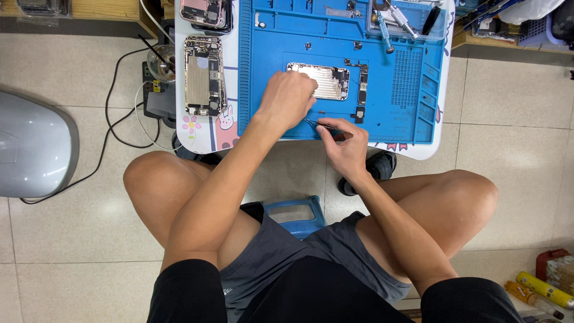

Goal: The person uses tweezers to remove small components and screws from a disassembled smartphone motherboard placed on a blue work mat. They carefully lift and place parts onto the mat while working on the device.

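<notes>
My left hand rests on the left end of an opened phone housing, its fingers curled over the edge and holding it on the blue work mat. My right hand sits at the mat's near edge, pinching thin metal tweezers whose tips point left, just below the housing. A small dark circuit board lies just right of the housing, with a small black part below it.
Another opened phone lies on the white table left of the mat, a third above it. Screwdrivers and tools fill the mat's top tray. Cables and a power strip lie on the floor, beside a grey bin.
</notes>
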